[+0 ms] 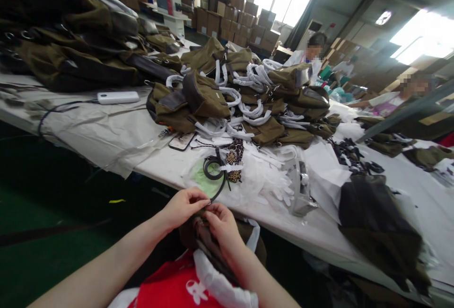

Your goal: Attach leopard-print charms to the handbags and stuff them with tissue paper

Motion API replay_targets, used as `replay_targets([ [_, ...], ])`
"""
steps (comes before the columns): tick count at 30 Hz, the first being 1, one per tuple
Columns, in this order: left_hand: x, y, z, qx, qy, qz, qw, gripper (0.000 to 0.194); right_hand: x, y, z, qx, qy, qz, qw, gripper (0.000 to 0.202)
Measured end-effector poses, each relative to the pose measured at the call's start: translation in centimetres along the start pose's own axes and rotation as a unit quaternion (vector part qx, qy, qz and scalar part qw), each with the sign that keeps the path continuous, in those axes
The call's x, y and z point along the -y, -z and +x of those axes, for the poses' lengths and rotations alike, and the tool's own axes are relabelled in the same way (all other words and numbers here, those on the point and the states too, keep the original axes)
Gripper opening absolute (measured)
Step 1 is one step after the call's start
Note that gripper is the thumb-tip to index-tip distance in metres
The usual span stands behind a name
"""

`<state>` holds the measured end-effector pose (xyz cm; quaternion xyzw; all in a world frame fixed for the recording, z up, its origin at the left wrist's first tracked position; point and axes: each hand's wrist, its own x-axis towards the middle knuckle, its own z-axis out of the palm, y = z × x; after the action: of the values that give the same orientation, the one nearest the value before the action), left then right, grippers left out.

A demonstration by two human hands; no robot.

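A dark olive bag (260, 247) with white-wrapped handles rests in the lap, below the table's front edge. Above it my left hand (186, 207) is closed, thumb and fingers pinched on the end of a thin black strap (222, 186). My right hand (222, 223) touches it from the right, fingers curled at the bag's top; what its fingertips grip is hidden. The strap runs up to a black coil (213, 168) on the table, beside a leopard-print tag (233, 166) and clear plastic over something light green.
Olive bags (209, 100) are heaped across the white table (156, 159). A phone (181, 141), a white power bank (118, 97) and a tape dispenser (300, 187) lie on it. Another bag (381, 227) hangs over the right edge. Several people sit beyond the table.
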<state>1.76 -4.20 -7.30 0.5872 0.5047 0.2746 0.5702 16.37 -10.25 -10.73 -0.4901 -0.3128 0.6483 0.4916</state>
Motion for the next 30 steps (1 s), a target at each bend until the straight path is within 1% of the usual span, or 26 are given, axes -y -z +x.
replay_targets([
  [2,-0.1,0.0,0.0,-0.039,-0.031,0.003,0.999,0.029,0.4,0.2,-0.3,-0.039,0.018,0.007,0.999,0.026],
  [4,-0.5,0.3,-0.2,-0.056,-0.043,-0.016,0.997,0.029,1.3,0.5,-0.9,-0.055,0.021,0.023,0.998,0.024],
  [5,-0.8,0.5,-0.3,-0.047,-0.037,-0.03,0.998,0.03,1.8,0.7,-1.2,-0.05,0.02,0.03,0.998,0.023],
  [9,-1.9,0.7,-0.9,0.043,0.027,-0.096,0.994,0.037,3.2,1.2,-2.0,-0.013,0.029,0.037,0.999,0.023],
  [10,-2.0,0.6,-1.0,0.054,0.045,-0.11,0.991,0.038,3.3,1.2,-2.1,-0.014,0.031,0.029,0.999,0.023],
  [13,-2.4,0.1,-1.4,0.064,0.088,-0.139,0.984,0.039,3.2,1.1,-2.2,-0.019,0.033,-0.006,0.999,0.021],
  [15,-2.4,-0.1,-1.6,0.07,0.094,-0.139,0.983,0.038,3.1,1.1,-2.2,-0.011,0.042,-0.021,0.999,0.019],
  [18,-2.5,0.1,-1.8,0.077,0.057,-0.101,0.99,0.034,3.0,1.1,-2.3,-0.004,0.046,-0.016,0.999,0.022],
  [21,-2.6,0.5,-2.0,0.081,-0.013,-0.018,0.996,0.031,2.8,1.2,-2.4,-0.02,0.037,-0.031,0.999,0.025],
  [23,-2.8,0.8,-2.1,0.083,-0.066,0.055,0.993,0.03,2.6,1.5,-2.3,-0.03,0.042,-0.061,0.997,0.028],
  [25,-3.0,1.0,-2.2,0.086,-0.103,0.121,0.984,0.03,2.4,1.7,-2.3,-0.033,0.057,-0.099,0.993,0.03],
  [27,-3.0,1.0,-2.3,0.087,-0.118,0.165,0.975,0.03,2.3,1.9,-2.4,-0.032,0.082,-0.145,0.986,0.029],
  [30,-3.0,0.9,-2.2,0.087,-0.125,0.195,0.969,0.029,2.3,2.0,-2.5,-0.026,0.122,-0.213,0.969,0.027],
])
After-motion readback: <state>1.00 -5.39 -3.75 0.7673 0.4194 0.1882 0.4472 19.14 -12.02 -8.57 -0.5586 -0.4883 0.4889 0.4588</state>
